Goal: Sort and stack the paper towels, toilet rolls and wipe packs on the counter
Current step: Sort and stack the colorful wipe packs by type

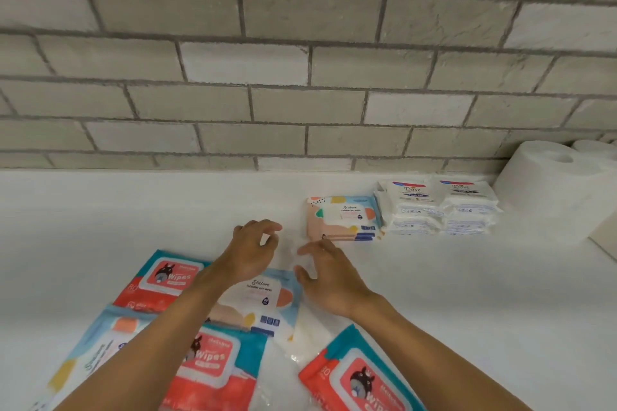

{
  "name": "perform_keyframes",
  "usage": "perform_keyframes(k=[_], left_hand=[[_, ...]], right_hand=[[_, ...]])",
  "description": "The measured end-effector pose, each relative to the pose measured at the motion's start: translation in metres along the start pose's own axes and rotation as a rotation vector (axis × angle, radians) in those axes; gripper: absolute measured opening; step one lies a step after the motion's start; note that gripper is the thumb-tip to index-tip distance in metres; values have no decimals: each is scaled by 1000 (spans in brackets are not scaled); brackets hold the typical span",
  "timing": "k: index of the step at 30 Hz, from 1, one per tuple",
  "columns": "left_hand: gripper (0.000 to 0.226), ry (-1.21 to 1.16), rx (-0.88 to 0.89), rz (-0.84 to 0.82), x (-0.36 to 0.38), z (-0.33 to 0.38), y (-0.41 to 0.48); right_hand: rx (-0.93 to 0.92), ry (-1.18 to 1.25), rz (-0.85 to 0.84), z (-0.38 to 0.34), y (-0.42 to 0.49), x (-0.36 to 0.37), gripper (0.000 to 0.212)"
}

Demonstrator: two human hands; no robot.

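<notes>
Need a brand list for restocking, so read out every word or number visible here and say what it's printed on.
"Dove": on both top white packs at the back right; the dark strip below is blurred.
"Stalove": on the pastel pack stack and the nearer pastel pack; the line beneath is too small.
"Wipes": on three red-and-teal packs.
"80": on the edge of the far-left red-and-teal pack.
Other small print is unreadable.

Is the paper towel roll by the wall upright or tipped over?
Upright: the paper towel roll stands on end on the counter, with its core hole facing up.
</notes>
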State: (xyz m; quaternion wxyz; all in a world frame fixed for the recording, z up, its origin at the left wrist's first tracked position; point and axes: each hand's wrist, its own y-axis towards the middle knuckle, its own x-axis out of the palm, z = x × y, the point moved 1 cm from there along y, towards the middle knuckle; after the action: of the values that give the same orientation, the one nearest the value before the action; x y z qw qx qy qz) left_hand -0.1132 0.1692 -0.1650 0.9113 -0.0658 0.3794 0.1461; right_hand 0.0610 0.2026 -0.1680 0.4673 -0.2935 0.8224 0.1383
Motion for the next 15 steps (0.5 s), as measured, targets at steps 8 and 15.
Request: perform_keyframes(k=[8,15], left_hand=[[30,15,-106,-10,-30,-23,-58],[49,92,-196,-64,-26,-35,-92]], right_hand=[[152,63,-145,-31,-17,32,50],[338,161,-70,-44,-16,46,62]])
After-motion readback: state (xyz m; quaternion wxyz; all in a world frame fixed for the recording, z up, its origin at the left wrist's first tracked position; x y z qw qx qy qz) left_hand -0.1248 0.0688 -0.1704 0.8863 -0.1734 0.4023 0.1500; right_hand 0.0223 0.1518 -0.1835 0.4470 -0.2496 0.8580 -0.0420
